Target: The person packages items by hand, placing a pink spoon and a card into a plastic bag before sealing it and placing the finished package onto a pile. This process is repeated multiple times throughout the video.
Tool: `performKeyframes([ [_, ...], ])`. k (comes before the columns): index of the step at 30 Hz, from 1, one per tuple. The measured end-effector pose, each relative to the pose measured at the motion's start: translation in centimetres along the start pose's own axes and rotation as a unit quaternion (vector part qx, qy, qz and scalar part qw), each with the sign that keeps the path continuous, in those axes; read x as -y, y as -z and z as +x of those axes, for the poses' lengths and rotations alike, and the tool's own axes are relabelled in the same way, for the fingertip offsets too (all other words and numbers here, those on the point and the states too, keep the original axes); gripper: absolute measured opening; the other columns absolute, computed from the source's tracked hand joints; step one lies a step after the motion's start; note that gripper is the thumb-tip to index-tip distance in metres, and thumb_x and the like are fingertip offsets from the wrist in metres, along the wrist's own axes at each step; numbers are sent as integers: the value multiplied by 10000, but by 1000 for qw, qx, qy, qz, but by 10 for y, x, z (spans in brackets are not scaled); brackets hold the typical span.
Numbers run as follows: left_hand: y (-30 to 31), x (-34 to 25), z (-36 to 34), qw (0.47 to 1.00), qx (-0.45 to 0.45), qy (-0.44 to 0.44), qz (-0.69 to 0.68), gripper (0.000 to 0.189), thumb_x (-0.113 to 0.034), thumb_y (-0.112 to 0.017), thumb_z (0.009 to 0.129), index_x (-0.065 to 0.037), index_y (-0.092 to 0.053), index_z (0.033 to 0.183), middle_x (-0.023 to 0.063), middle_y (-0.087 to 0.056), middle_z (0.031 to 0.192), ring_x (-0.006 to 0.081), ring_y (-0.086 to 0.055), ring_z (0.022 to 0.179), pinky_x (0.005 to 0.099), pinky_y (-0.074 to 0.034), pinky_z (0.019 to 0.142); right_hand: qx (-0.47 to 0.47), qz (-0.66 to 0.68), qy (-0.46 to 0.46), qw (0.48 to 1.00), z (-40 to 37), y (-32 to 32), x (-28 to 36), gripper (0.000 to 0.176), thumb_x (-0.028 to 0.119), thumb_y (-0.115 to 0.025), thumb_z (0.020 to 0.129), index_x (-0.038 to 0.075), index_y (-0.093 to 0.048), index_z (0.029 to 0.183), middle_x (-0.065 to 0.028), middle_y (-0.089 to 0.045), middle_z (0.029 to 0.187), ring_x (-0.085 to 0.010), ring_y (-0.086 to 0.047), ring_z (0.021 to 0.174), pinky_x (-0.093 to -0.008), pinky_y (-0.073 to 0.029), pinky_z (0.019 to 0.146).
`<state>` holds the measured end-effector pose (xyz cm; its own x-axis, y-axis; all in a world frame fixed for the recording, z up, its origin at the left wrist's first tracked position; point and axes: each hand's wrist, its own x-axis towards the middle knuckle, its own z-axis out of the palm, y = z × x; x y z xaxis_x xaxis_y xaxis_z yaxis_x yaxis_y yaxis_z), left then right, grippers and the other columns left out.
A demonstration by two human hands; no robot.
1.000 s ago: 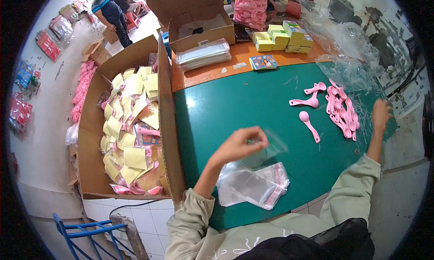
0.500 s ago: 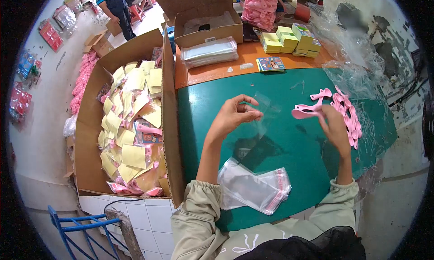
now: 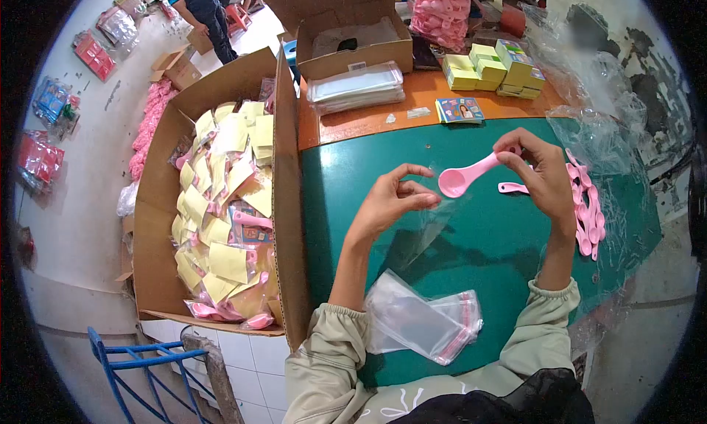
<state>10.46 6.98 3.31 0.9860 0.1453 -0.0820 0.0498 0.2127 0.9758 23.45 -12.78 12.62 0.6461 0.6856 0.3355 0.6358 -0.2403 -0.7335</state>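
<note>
My right hand (image 3: 541, 175) grips a pink spoon (image 3: 465, 175) by its handle end, bowl pointing left. Just left of the bowl, my left hand (image 3: 398, 203) pinches a clear plastic bag (image 3: 433, 229), which hangs below the fingers and is hard to make out. Another pink spoon (image 3: 513, 188) shows partly beside my right hand. A pile of pink spoons (image 3: 588, 214) lies to the right on the green table (image 3: 339, 203). Nearer my body, a stack of clear bags (image 3: 427, 317) rests on the table.
An open carton (image 3: 291, 225) at the left holds packed spoons with yellow cards. Behind are a smaller box (image 3: 357, 61), plastic sleeves (image 3: 355, 85), card stacks (image 3: 482, 70) and a loose card pile (image 3: 460, 111). Loose plastic film (image 3: 589, 137) lies right. A person (image 3: 206, 19) stands far back left.
My right hand has lifted one pink spoon and brought it toward the bag at my left hand. The whole view has shifted slightly.
</note>
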Motion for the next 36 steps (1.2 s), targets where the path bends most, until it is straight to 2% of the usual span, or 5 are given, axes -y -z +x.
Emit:
performKeyframes([
  [17, -2, -10, 15, 998, 34, 34, -31, 464, -68, -680, 783, -31, -494, 1206, 71, -666, 901, 117, -629, 796, 242, -505, 690, 37, 10, 16, 999, 5, -17, -5, 151, 107, -616, 815, 8, -573, 921, -82, -608, 747, -124, -568, 669, -267, -465, 634],
  [23, -8, 4, 20, 996, 7, -89, -4, 346, -204, -567, 895, -1, -533, 1172, 64, -663, 910, 114, -623, 796, 249, -503, 723, 31, 115, -28, 992, 7, -45, -7, 201, 61, -648, 795, 1, -513, 932, -109, -638, 748, -131, -633, 717, -256, -487, 615],
  [26, 2, -1, 14, 997, 31, 74, -15, 321, -268, -497, 933, 12, -603, 1050, 33, -652, 838, 77, -588, 775, 217, -475, 710, -53, 93, 18, 994, 9, -51, -12, 163, 36, -656, 788, -1, -527, 881, -100, -644, 734, -111, -626, 683, -239, -494, 613],
  [29, 5, 2, 15, 999, 10, 23, 21, 355, -296, -454, 950, 9, -634, 969, 36, -634, 794, 69, -578, 735, 224, -483, 693, -41, 130, -25, 990, 7, -58, -16, 194, 189, -645, 833, 10, -574, 859, -91, -649, 766, -140, -631, 764, -280, -504, 702],
  [36, 6, -3, 17, 993, -77, -32, -79, 313, -268, -459, 951, 5, -612, 933, 81, -646, 823, 118, -615, 709, 269, -526, 657, 103, 210, 201, 951, 36, -84, -46, 540, 531, -445, 881, 46, -682, 872, -121, -563, 1108, -241, -581, 918, -365, -465, 813],
])
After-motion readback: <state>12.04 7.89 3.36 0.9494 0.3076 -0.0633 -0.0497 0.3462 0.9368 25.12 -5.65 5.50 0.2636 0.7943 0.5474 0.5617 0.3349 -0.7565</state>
